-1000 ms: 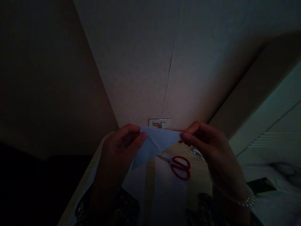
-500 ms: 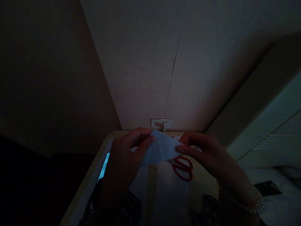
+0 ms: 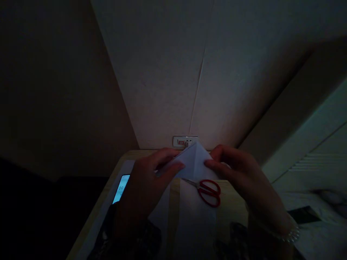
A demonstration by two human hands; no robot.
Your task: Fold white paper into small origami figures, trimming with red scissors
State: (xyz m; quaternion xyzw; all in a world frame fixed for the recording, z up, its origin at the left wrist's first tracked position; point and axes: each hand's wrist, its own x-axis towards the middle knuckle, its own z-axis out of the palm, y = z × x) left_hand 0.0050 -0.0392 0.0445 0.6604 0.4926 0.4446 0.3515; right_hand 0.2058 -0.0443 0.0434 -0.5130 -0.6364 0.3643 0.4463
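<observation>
Between my hands a folded piece of white paper (image 3: 194,162) is held up, its peak pointing toward the wall and a crease running down its middle. My left hand (image 3: 151,180) pinches the paper's left side between thumb and fingers. On the opposite side my right hand (image 3: 235,168) grips the edge the same way. Just below the paper lie red-handled scissors (image 3: 208,193), their blades pointing left and partly over a white sheet (image 3: 196,216). The scene is dim, so fine folds are hard to make out.
A phone with a lit screen (image 3: 120,188) lies left of my left hand on the wooden table (image 3: 173,206). At the table's far edge a wall socket (image 3: 179,141) holds a plug. A dark flat object (image 3: 303,215) rests on a pale surface at the right.
The paper has turned from a slanted shape into an upright peak with a central crease. Both hands still grip it, and more of the scissors' blades shows.
</observation>
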